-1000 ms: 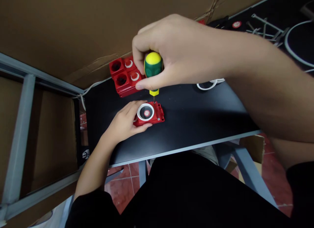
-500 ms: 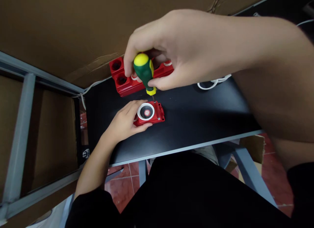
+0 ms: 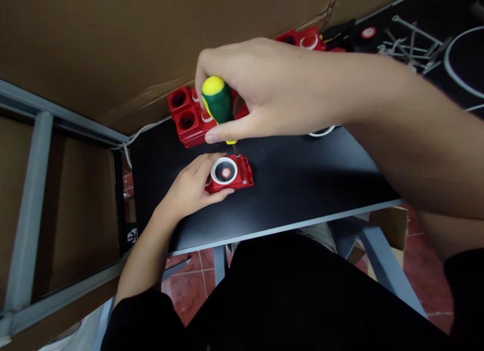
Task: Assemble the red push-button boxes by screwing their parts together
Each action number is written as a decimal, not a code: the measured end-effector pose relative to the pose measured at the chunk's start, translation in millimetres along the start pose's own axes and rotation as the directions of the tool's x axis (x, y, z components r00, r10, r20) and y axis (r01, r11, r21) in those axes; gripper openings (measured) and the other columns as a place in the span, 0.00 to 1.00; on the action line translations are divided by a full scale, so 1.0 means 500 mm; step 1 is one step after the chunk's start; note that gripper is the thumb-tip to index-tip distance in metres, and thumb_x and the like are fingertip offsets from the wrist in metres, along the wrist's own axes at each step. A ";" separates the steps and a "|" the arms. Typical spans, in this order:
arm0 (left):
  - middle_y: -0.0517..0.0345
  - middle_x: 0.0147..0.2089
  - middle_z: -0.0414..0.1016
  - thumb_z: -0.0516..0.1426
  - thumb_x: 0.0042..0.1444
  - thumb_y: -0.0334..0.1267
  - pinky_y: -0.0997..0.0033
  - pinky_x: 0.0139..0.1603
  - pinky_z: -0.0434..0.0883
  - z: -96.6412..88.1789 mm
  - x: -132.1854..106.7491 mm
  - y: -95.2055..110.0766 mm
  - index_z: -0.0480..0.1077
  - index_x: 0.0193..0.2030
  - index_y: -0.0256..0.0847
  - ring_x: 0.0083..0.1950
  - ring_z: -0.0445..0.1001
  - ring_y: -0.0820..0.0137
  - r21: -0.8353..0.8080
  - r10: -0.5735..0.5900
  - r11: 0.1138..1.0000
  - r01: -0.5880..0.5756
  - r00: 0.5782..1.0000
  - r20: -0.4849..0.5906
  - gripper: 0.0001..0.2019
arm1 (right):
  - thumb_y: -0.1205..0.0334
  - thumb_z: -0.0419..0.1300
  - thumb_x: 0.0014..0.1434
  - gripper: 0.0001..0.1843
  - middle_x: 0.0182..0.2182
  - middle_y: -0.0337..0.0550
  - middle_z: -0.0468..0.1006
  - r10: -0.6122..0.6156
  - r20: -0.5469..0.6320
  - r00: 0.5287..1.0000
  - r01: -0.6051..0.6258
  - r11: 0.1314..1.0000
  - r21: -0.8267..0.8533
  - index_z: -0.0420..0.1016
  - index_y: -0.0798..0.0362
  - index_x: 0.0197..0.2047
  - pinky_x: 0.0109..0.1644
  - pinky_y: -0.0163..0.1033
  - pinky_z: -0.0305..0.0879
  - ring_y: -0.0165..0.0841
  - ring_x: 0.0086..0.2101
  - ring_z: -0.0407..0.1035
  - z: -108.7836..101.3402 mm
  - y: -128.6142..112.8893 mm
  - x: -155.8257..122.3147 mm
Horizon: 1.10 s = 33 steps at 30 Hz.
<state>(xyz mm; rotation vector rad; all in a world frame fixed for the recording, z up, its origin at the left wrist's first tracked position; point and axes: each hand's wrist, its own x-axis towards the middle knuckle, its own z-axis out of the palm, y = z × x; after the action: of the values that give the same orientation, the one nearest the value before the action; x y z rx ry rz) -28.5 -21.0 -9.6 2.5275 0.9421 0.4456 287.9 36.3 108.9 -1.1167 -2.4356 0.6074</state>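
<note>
My right hand (image 3: 249, 94) is closed round a green and yellow screwdriver (image 3: 219, 101), which stands slightly tilted. Its tip meets a screw at the far right corner of a red plastic housing (image 3: 244, 177). That housing lies on the black tabletop and carries a white ring (image 3: 215, 177) round a dark round recess with a small red and white label. My left hand (image 3: 189, 187) grips the housing from the left, thumb along the near side and fingers along the far side. Another screw head shows at the near right corner.
Behind stand several red housings (image 3: 189, 134) with round openings, partly covered by my right hand. At the far right lie metal wrenches (image 3: 412, 43) and a white cable (image 3: 448, 56). A cardboard wall (image 3: 113, 48) rises behind, and a grey metal frame (image 3: 32, 205) stands at left.
My right hand has turned about the screwdriver handle, its thumb shifting left and its wrist lower. More red housings and the wrenches now show. My left hand and the held housing stay nearly still.
</note>
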 end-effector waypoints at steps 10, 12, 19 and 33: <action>0.35 0.77 0.89 0.69 0.85 0.66 0.40 0.81 0.90 0.001 -0.001 -0.004 0.75 0.84 0.41 0.76 0.92 0.42 0.046 0.033 0.998 -0.033 0.999 -0.003 0.36 | 0.52 0.81 0.68 0.26 0.39 0.43 0.82 -0.080 -0.015 0.997 0.081 0.993 0.087 0.66 0.45 0.37 0.45 0.47 0.65 0.45 0.45 0.77 0.008 0.021 0.017; 0.35 0.77 0.89 0.71 0.85 0.64 0.41 0.81 0.91 0.001 0.000 -0.003 0.75 0.84 0.41 0.76 0.92 0.42 0.040 0.053 0.998 -0.052 0.998 -0.016 0.36 | 0.55 0.82 0.68 0.26 0.37 0.41 0.80 -0.086 -0.011 0.996 0.086 0.994 0.060 0.65 0.44 0.38 0.44 0.46 0.64 0.43 0.44 0.76 0.002 0.016 0.014; 0.35 0.78 0.90 0.73 0.84 0.60 0.41 0.80 0.91 0.002 0.000 -0.003 0.75 0.84 0.41 0.76 0.93 0.43 0.010 0.084 0.996 -0.084 0.996 -0.038 0.35 | 0.65 0.78 0.70 0.20 0.53 0.35 0.91 -0.128 0.071 0.989 0.127 0.992 0.013 0.85 0.48 0.62 0.48 0.39 0.71 0.35 0.51 0.84 -0.026 0.013 0.001; 0.35 0.77 0.90 0.70 0.84 0.67 0.38 0.80 0.91 0.002 -0.005 -0.012 0.76 0.84 0.42 0.75 0.93 0.41 0.023 0.026 0.999 -0.025 1.000 -0.004 0.38 | 0.45 0.85 0.73 0.31 0.38 0.42 0.78 -0.054 0.121 0.991 0.064 0.995 -0.080 0.70 0.47 0.34 0.38 0.46 0.60 0.39 0.39 0.73 -0.020 -0.006 -0.003</action>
<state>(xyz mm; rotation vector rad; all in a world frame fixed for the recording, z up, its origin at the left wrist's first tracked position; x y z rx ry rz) -33.2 -18.8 -13.6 2.5632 0.9227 0.4502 292.1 35.8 118.4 -1.0642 -2.6075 0.5726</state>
